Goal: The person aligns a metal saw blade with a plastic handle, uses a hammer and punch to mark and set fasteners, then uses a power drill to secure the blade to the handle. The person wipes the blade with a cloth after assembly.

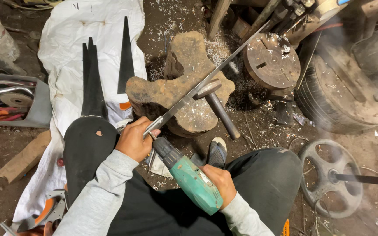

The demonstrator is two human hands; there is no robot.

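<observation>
Centrally: long flat grey steel strip [206, 81], bare, slanting across wooden stump [184, 65]; near end gripped by closed left hand [133, 140]. Green cordless drill [189, 177], bit at strip end, clasped by right hand [218, 181].

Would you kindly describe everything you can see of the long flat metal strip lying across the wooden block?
The long flat grey metal strip is narrow, straight and dull, with a brighter near end. It lies diagonally across the worn wooden block, its far end reaching toward the cluttered tools at the upper right. The left hand pinches its near end, where the teal power drill, held by the right hand, meets it. A hammer lies under it.
</observation>
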